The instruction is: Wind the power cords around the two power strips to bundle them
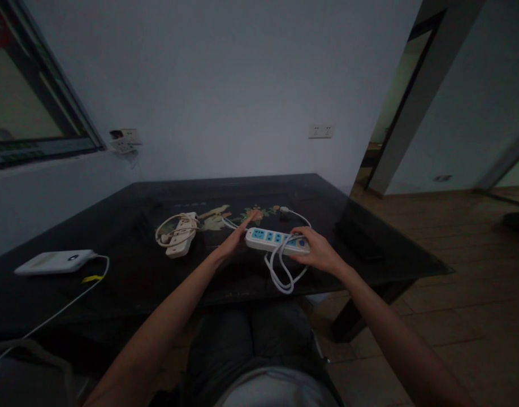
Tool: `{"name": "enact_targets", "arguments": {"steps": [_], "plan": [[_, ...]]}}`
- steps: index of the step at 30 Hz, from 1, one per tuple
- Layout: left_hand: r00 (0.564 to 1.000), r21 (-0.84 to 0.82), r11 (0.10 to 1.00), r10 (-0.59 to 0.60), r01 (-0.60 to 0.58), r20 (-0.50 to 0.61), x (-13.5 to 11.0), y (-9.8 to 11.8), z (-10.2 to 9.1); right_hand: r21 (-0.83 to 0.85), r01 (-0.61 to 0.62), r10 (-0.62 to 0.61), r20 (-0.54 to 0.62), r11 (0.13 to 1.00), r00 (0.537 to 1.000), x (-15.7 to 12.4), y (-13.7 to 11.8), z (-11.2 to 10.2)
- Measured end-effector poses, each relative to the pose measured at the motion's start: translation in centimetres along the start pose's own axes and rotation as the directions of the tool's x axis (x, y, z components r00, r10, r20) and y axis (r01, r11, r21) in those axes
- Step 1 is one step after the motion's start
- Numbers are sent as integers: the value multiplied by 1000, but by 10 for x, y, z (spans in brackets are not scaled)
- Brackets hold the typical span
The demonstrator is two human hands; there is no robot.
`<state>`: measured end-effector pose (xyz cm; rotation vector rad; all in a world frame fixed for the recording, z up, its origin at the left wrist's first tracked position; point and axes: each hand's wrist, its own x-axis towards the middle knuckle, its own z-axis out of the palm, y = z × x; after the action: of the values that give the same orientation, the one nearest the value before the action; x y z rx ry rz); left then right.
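A white power strip (pixel 266 245) with blue socket faces is held above the near part of the dark table (pixel 128 226). My right hand (pixel 319 249) grips its right end, thumb side on top and fingers below. A loop of the strip's white cable (pixel 280 280) lies over the sockets and hangs below them. Its plug (pixel 285 210) rests on the table behind. My left hand (pixel 234 239) is by the strip's left end with fingers stretched forward; whether it touches the strip is unclear.
Left of my hands lies a second power strip (pixel 182 240) with its cable wound round it. Farther left is a white power bank (pixel 56 262) with a cable running toward me. Right of my hands is a dark flat object (pixel 361 240). A wall socket (pixel 321 131) is behind the table.
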<state>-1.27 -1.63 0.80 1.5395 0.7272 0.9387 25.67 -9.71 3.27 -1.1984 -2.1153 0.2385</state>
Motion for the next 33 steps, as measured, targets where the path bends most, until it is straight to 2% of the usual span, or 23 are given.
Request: {"name": "enact_targets", "arguments": {"steps": [4, 6, 8, 11, 13, 16, 18, 22, 27, 29, 33], "plan": [[998, -336, 942, -35, 18, -43, -5, 9, 18, 101, 16, -8, -75, 995, 997, 2, -11, -18], [999, -408, 913, -24, 6, -39, -11, 11, 27, 108, 21, -10, -99, 994, 995, 6, -17, -27], [999, -415, 910, 17, -4, 27, -18, 11, 35, 92, 31, -19, -130, 995, 991, 10, -21, -32], [984, -304, 951, 98, -48, 152, -30, 11, 45, 66, 43, -30, -186, 997, 982, 16, -23, -36], [975, -132, 986, 127, -104, 181, -38, 13, 48, 45, 36, -25, -224, 998, 974, 20, -22, -36], [978, 185, 970, 126, -156, 167, -50, 20, 49, 22, 7, -1, -277, 1000, 961, 23, -17, -34], [986, 308, 940, 116, -149, 121, -58, 25, 46, 17, -17, 22, -305, 1000, 952, 24, -10, -33], [996, 382, 922, 88, -71, -28, -76, 31, 32, -15, -74, 65, -338, 997, 939, 23, 9, -30], [974, 459, 888, 105, 0, -203, -99, 31, 14, -57, -163, 130, -380, 985, 916, 17, 32, -24], [972, 483, 875, 92, 25, -218, -106, 30, 10, -52, -179, 145, -392, 982, 908, 15, 36, -22], [983, 481, 875, 42, 50, -180, -112, 25, 4, -58, -184, 148, -384, 981, 911, 13, 36, -20]]}}
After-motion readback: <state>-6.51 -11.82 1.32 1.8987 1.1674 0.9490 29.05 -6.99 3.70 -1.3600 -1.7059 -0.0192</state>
